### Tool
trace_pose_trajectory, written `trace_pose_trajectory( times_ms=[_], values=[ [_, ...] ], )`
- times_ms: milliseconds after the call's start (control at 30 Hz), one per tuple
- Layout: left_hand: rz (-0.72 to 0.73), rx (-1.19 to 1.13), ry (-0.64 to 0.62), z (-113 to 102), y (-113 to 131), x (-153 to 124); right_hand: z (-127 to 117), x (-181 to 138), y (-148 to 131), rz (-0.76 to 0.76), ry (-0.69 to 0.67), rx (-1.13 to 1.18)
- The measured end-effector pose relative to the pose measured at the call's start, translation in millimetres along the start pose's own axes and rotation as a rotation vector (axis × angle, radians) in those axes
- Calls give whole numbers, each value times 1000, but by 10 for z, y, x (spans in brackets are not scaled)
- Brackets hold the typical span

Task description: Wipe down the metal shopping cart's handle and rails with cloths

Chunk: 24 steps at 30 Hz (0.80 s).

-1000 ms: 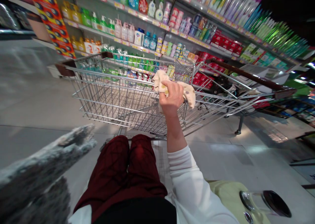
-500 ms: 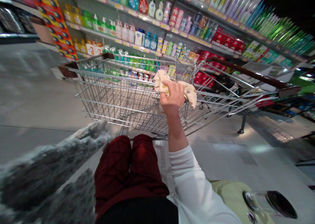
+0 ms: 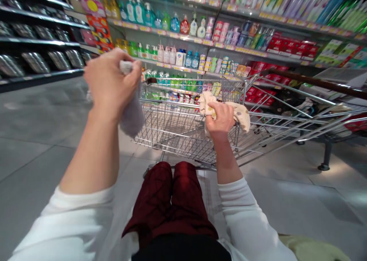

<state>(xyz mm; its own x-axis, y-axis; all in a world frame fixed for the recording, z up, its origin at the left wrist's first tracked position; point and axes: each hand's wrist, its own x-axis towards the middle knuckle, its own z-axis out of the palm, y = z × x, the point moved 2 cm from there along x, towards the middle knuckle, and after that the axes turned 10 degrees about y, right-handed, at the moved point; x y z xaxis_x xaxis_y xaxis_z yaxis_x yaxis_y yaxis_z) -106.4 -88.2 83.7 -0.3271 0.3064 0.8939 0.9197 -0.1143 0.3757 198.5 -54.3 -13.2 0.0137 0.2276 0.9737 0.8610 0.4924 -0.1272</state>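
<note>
My left hand (image 3: 110, 81) is raised in front of me, fingers closed round a grey cloth (image 3: 132, 113) that hangs below the fist. My right hand (image 3: 220, 117) grips a cream spotted cloth (image 3: 239, 113) pressed against the near rim of a wire shopping cart (image 3: 177, 127). The cart stands just ahead of my knees in dark red trousers (image 3: 172, 199), and its basket looks bare inside. Both my sleeves are white.
Store shelves (image 3: 218, 43) full of soap bottles and boxes run behind the cart. Racks of metal pans (image 3: 34, 58) line the left side. A second cart's brown handle (image 3: 312, 83) and frame stand to the right. Grey tiled floor (image 3: 43, 138) spreads left and right.
My left hand has come up into view holding the grey cloth, which earlier loomed blurred at lower left. The view has swung upward and left. The right hand stays on the cart rim.
</note>
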Motion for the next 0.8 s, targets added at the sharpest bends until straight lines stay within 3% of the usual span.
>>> trace_pose_trajectory(
  times_ms=[100, 167, 200, 300, 467, 633, 800],
  values=[
    [-13, 51, -200, 353, -55, 22, 13, 2, 25, -16, 44, -1],
    [-73, 76, -409, 635, -112, -111, 18, 5, 46, -30, 53, -3],
    [-102, 115, -448, 742, -139, -190, 16, 6, 52, -31, 47, -2],
    [-134, 195, -424, 893, -180, -366, -14, -12, 10, -9, 31, 1],
    [-113, 246, -459, 880, -179, -382, -4, -153, -281, 42, 55, -60],
    [-100, 250, -438, 894, -197, -386, 331, -441, -390, -83, -139, -39],
    [-101, 242, -410, 909, -209, -422, 616, -1078, -243, -246, -252, 33]
  ],
)
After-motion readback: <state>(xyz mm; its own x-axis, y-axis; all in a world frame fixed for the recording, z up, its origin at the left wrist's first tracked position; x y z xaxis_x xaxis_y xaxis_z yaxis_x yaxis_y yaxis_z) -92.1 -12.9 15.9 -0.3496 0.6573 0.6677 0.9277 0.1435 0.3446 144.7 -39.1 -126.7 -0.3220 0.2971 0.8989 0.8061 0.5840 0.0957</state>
